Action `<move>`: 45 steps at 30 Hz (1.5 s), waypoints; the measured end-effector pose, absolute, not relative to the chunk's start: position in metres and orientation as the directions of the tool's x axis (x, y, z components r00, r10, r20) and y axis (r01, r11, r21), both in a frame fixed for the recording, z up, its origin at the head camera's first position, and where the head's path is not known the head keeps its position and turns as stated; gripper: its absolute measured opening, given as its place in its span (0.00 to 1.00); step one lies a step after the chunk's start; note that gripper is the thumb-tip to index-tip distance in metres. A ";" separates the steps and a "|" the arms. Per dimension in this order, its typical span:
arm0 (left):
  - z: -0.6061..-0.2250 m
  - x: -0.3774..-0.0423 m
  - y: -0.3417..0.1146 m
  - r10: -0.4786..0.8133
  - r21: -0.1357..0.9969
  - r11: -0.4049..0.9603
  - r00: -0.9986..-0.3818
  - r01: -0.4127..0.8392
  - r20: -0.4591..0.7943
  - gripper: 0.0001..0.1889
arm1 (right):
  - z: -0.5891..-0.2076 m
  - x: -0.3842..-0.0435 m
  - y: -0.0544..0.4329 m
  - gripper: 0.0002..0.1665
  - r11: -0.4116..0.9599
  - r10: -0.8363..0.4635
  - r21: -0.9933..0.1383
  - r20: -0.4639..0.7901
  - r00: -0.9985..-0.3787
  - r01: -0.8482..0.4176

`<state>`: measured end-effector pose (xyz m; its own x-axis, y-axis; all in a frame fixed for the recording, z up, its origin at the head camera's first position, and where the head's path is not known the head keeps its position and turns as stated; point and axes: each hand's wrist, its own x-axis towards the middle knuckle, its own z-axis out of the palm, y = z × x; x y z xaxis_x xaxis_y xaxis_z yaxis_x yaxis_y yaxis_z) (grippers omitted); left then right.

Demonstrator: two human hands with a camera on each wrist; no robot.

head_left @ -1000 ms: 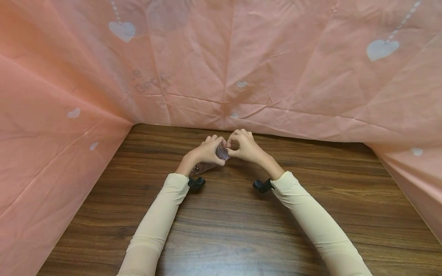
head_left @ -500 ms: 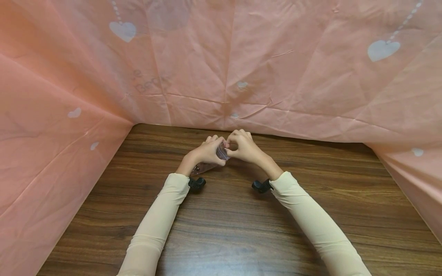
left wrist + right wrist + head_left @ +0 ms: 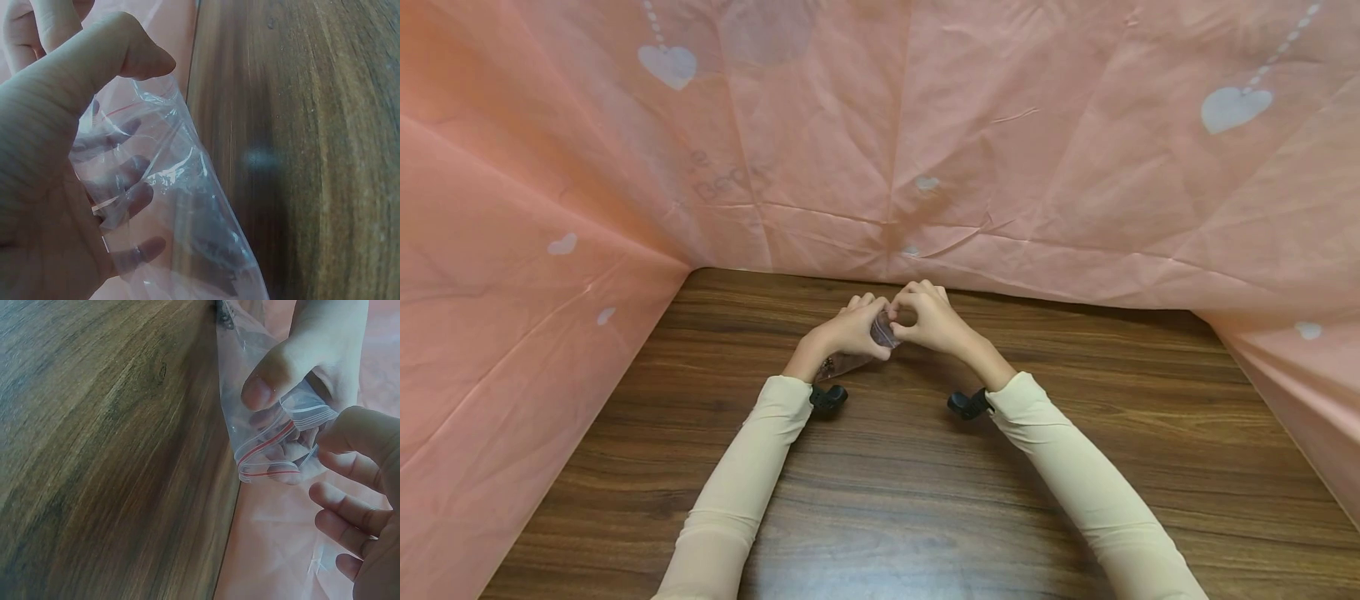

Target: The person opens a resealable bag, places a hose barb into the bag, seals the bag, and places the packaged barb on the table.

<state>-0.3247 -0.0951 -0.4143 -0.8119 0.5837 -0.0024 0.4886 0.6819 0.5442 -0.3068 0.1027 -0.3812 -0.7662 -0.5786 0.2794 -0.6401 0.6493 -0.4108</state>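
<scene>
A clear zip bag (image 3: 883,330) with a red line along its seal is between the two hands near the back of the table. Its mouth looks parted in the right wrist view, where the seal strips (image 3: 269,442) stand apart. My left hand (image 3: 850,329) grips the bag, thumb on the near side, fingers showing through the plastic in the left wrist view. Thumb and index finger of my right hand (image 3: 931,321) pinch the bag's edge at the mouth; its other fingers are loosely bent. Small dark pieces (image 3: 826,367) lie in the bag's lower end, too small to identify.
A brown wood-grain table (image 3: 880,483) spreads under both arms. Pink cloth with pale hearts (image 3: 820,167) hangs along the back and sides, close behind the hands. Black wrist cameras (image 3: 829,399) are strapped at both cuffs.
</scene>
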 end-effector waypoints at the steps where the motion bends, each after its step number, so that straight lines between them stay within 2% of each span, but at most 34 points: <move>1: -0.414 -0.325 -0.095 0.584 0.545 0.681 -0.812 0.488 -0.003 0.31 | -0.381 -0.307 0.103 0.07 0.650 -0.579 -0.409 0.279 -0.766 -0.640; 11: -0.414 -0.325 -0.095 0.580 0.536 0.688 -0.815 0.489 -0.002 0.30 | -0.380 -0.306 0.104 0.09 0.654 -0.577 -0.404 0.281 -0.767 -0.640; 21: -0.412 -0.324 -0.095 0.575 0.510 0.696 -0.818 0.506 0.027 0.33 | -0.382 -0.303 0.108 0.10 0.652 -0.577 -0.411 0.277 -0.769 -0.637; 45: -0.411 -0.322 -0.094 0.566 0.517 0.696 -0.824 0.498 0.030 0.31 | -0.401 -0.281 0.122 0.06 0.654 -0.554 -0.410 0.313 -0.771 -0.636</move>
<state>-0.3220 -0.0941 -0.4105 -0.8236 0.5663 0.0303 0.4977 0.6961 0.5174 -0.2811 0.1217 -0.4006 -0.7715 -0.5539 0.3130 -0.6359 0.6539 -0.4100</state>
